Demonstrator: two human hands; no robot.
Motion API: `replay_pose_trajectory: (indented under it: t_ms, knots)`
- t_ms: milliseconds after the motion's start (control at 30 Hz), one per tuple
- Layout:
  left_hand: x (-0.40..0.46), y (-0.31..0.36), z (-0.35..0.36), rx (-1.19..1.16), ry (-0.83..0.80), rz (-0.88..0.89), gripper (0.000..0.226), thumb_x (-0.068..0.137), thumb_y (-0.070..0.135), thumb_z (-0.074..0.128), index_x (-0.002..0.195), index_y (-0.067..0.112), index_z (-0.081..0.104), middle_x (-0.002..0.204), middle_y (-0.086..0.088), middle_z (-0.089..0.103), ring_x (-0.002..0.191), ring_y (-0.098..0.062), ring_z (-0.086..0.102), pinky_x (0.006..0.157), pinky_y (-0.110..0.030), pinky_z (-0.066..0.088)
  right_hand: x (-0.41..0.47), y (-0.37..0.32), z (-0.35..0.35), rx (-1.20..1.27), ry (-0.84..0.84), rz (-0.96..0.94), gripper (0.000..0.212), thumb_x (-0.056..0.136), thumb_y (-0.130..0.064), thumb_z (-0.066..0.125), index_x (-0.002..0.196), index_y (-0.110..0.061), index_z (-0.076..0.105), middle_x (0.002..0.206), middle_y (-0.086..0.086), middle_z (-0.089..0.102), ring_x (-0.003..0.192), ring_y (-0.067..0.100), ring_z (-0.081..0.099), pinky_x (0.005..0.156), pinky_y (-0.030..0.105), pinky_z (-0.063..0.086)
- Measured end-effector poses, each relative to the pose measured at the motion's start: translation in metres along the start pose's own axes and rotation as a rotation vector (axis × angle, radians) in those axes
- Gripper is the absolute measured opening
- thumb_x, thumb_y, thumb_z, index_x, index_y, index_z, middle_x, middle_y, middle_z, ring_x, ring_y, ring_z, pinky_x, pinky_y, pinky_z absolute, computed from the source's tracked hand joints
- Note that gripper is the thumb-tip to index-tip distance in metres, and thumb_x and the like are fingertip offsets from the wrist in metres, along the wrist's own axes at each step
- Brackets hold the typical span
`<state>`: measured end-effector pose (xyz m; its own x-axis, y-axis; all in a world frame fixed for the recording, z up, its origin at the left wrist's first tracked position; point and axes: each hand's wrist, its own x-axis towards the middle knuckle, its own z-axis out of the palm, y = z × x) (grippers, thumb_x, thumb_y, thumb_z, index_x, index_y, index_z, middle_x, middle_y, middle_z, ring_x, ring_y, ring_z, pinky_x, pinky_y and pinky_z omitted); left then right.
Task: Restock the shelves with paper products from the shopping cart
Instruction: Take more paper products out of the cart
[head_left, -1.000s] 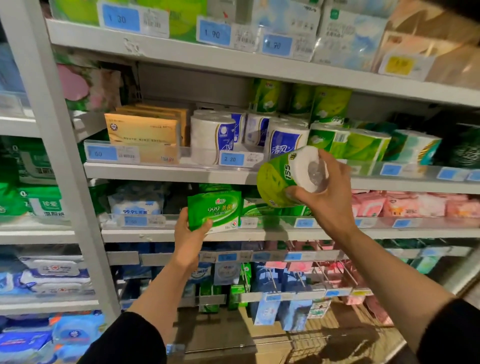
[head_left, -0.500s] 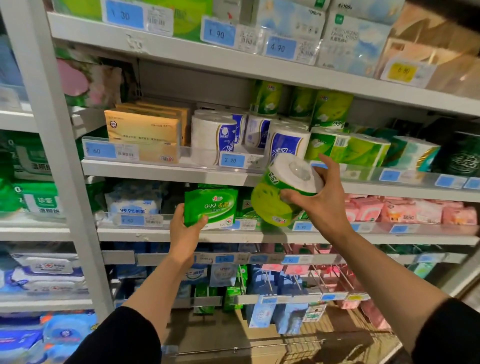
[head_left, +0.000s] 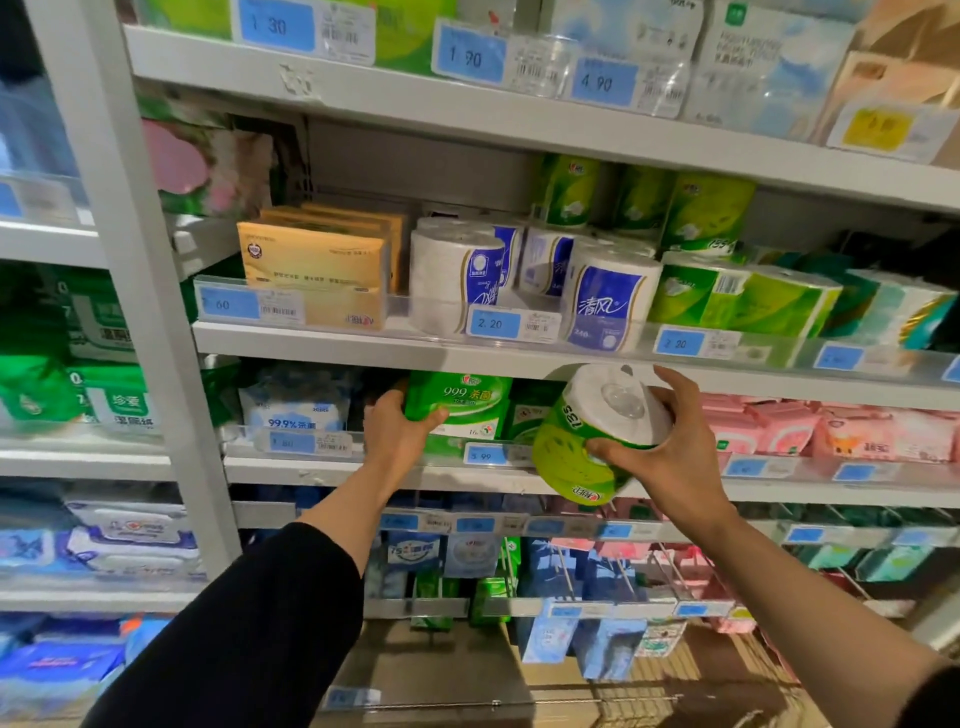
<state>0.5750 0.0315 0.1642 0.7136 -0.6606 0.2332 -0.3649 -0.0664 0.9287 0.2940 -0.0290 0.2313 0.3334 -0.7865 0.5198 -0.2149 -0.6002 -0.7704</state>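
Observation:
My right hand (head_left: 670, 452) grips a toilet paper roll (head_left: 582, 447) in green wrap, its white end turned up toward me, held in front of the third shelf's edge (head_left: 415, 475). My left hand (head_left: 397, 431) holds the left side of a green wipes pack (head_left: 465, 402) printed "999", which stands on that shelf behind the clear lip. On the shelf above (head_left: 363, 345) stand blue-and-white rolls (head_left: 608, 301), green-wrapped rolls (head_left: 737, 299) and orange tissue packs (head_left: 311, 270).
A grey upright post (head_left: 140, 291) divides this bay from the left bay of wipes. Pink packs (head_left: 831, 428) fill the right of the third shelf. Hanging packs on pegs (head_left: 571, 597) sit below. The wire shopping cart (head_left: 675, 696) is at the bottom.
My right hand has lowered the green roll from the second shelf's level to in front of the third shelf, tilting its white end upward. My left hand pushed the wipes pack further onto the shelf.

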Motion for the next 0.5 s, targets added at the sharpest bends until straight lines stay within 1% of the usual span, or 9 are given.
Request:
replay_pose_trajectory:
  t_ms: [100,133,200,300,367,433,500]
  knots:
    - [0.004,0.001,0.002,0.115,0.062,0.002,0.039,0.076,0.033,0.080,0.095,0.004,0.062,0.100,-0.013,0.068,0.094,-0.031,0.062,0.083,-0.041,0.050,0.000,0.008,-0.002,-0.020,0.007,0.011,0.096,0.057,-0.012,0.093,0.136,-0.018,0.038,0.123,0.000,0.054,0.114,0.016,0.053,0.088,0.015,0.044]
    - [0.004,0.003,0.002,0.150,0.071,-0.002,0.042,0.075,0.035,0.081,0.095,0.003,0.063,0.100,-0.013,0.069,0.093,-0.031,0.063,0.081,-0.040,0.050,-0.001,0.010,-0.003,-0.026,0.009,0.013,0.097,0.057,-0.013,0.093,0.136,-0.018,0.038,0.123,0.001,0.054,0.114,0.016,0.053,0.085,0.010,0.042]
    - [0.007,0.003,0.003,0.236,0.052,-0.008,0.046,0.074,0.039,0.081,0.097,0.003,0.065,0.100,-0.014,0.070,0.093,-0.033,0.064,0.081,-0.040,0.050,-0.001,0.012,-0.004,-0.029,0.014,0.019,0.096,0.057,-0.013,0.092,0.137,-0.018,0.039,0.122,-0.001,0.053,0.112,0.014,0.052,0.081,0.006,0.040]
    - [0.005,0.003,0.004,0.403,-0.011,0.037,0.046,0.076,0.042,0.078,0.102,0.006,0.067,0.102,-0.015,0.071,0.094,-0.035,0.064,0.083,-0.039,0.048,0.000,0.014,-0.005,-0.014,0.023,0.031,0.095,0.058,-0.012,0.092,0.137,-0.019,0.038,0.121,-0.002,0.051,0.111,0.014,0.052,0.080,0.006,0.041]
    - [0.002,0.006,0.004,0.459,-0.025,0.047,0.045,0.078,0.042,0.077,0.105,0.007,0.066,0.104,-0.014,0.070,0.097,-0.034,0.063,0.085,-0.037,0.043,0.000,0.015,-0.005,-0.009,0.030,0.033,0.095,0.058,-0.013,0.092,0.137,-0.019,0.038,0.122,-0.001,0.051,0.112,0.015,0.052,0.081,0.008,0.042]
    - [-0.002,0.007,0.006,0.492,-0.012,0.048,0.041,0.081,0.039,0.074,0.104,0.008,0.065,0.105,-0.014,0.068,0.100,-0.034,0.061,0.088,-0.037,0.037,0.000,0.016,-0.005,0.003,0.035,0.033,0.094,0.058,-0.014,0.092,0.136,-0.020,0.038,0.123,0.001,0.052,0.113,0.016,0.053,0.082,0.011,0.043]
    - [-0.009,0.006,0.011,0.500,0.046,0.071,0.040,0.081,0.035,0.075,0.105,0.006,0.060,0.104,-0.015,0.066,0.101,-0.034,0.060,0.092,-0.039,0.036,0.000,0.015,-0.004,0.019,0.052,0.042,0.093,0.060,-0.014,0.091,0.135,-0.020,0.039,0.123,0.003,0.052,0.113,0.016,0.053,0.081,0.010,0.044]
